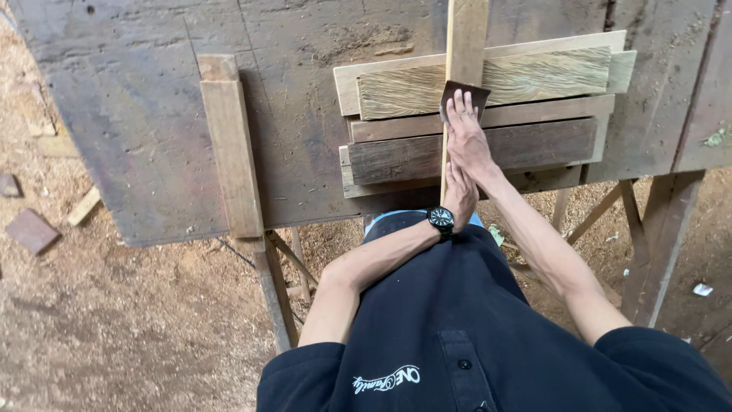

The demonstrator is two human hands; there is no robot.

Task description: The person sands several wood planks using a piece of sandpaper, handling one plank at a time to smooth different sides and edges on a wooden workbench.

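Left hand (460, 194) lies at the near end of a narrow upright wooden strip (463, 46), fingers closed around its lower edge; a black wristwatch (441, 220) sits on the wrist just behind it. The right hand (465, 137) lies directly ahead of the left, palm flat and fingers extended, pressing a dark square of sandpaper (465, 94) against the strip's face. Both hands touch the strip; the right fingertips overlap the sandpaper.

Far to the left of the hands, a loose plank (231, 145) of pale, smooth wood lies lengthwise on the workbench (137, 114), its near end overhanging the bench edge. Between plank and hands the bench top is bare: dark, weathered, scratched boards with sawdust patches.

Under the hands, a stack of short boards (534, 145) lies crosswise. The top board is pale with coarse, wavy raised grain; the lower ones are darker grey-brown and smoother. The strip crosses this stack on edge and extends past the top of the view.

To the right of the hands, the stack ends short of the bench's right edge. Beyond that edge stands a rough wooden post (656, 244). Sawdust-covered ground (114, 320) lies below the near bench edge, with small wood offcuts at far left. No packages or signs are visible.
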